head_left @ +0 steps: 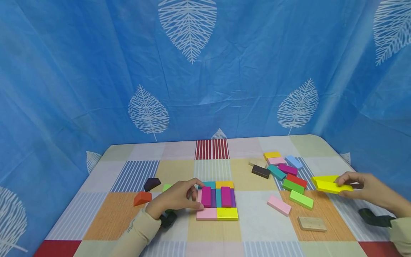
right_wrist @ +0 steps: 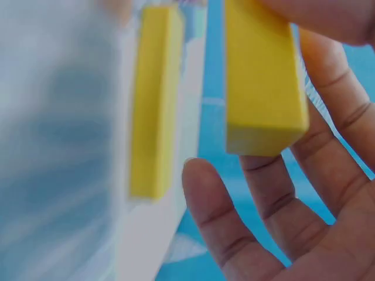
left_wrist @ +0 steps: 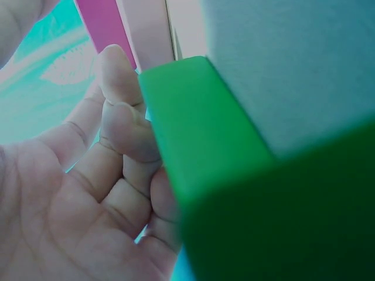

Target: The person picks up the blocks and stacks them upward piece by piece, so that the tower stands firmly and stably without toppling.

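The right hand (head_left: 363, 187) grasps a yellow block (head_left: 332, 187) between thumb and fingers, near the right edge of the surface (head_left: 257, 225). The block looks like painted wood: stiff, light, unlikely to dent or break, though its smooth faces may slip in a careless pinch. It is gripped towards one end, so the long free end could tip; nearer the middle would probably balance better, and the broad faces offer the most purchase. A second yellow block (head_left: 324, 177) lies just behind it, apart from it in the right wrist view.

The left hand (head_left: 178, 194) has thumb and a fingertip curled about the ends of the left magenta block (head_left: 206, 197), on a flat layer of blocks around midway between the left and right edges. A light hold should do there — a hard push might shift the pieces beneath, such as the front pink block (head_left: 205, 215).

Farther out, a bare wooden block (head_left: 312, 224) lies towards the near right corner; its duller face probably grips better — no gloss shows on it.
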Demonstrator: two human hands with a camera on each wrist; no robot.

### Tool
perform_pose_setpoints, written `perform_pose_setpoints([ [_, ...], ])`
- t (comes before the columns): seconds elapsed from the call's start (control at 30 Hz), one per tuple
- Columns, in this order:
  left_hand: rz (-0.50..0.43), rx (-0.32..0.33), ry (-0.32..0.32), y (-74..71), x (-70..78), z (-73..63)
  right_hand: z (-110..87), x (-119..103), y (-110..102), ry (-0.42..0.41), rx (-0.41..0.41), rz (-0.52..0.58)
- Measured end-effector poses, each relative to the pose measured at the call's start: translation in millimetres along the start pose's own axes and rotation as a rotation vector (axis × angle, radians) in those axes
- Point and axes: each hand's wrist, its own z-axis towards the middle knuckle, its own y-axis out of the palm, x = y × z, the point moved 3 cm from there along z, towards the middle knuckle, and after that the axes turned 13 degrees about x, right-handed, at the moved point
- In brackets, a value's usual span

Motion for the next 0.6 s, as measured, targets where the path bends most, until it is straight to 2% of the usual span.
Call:
perform_pose_setpoints([
  [0.2,0.001,-0.002,-0.003,-0.2,0.5,0.2,3.7,-37,2,-0.139,0.075,0.117],
  [0.37,0.005,-0.004,-0.004,-0.2,0.2,0.5,9.6,-68,8,-0.212,0.066,0.218],
  [0.6,0.006,-0.002,-0.008,-0.6,-0.5,-0.4,20.1,-98,22,-0.311,0.053,0.278],
])
